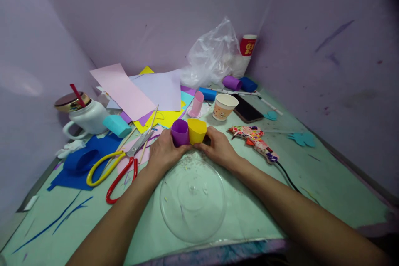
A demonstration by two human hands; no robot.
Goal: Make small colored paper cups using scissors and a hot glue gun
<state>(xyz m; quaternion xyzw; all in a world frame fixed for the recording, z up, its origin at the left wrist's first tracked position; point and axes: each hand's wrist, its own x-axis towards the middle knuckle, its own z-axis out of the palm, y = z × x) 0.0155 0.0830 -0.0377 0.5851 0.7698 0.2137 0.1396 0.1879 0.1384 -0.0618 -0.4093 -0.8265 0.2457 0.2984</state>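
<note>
My left hand (162,153) is wrapped round a purple paper tube (180,131) standing upright. My right hand (220,149) grips a yellow paper tube (197,130) that stands touching the purple one. Both tubes sit at the far rim of a clear round plastic dish (192,199) lying on the green table in front of me. Both forearms reach in from the bottom of the view.
Scissors (116,166) with yellow and red handles lie left of my left hand. A patterned glue gun (255,139) lies to the right. Further back are coloured paper sheets (143,91), a paper cup (224,106), a phone (247,110), a white mug (85,116), more paper tubes and a plastic bag (212,56).
</note>
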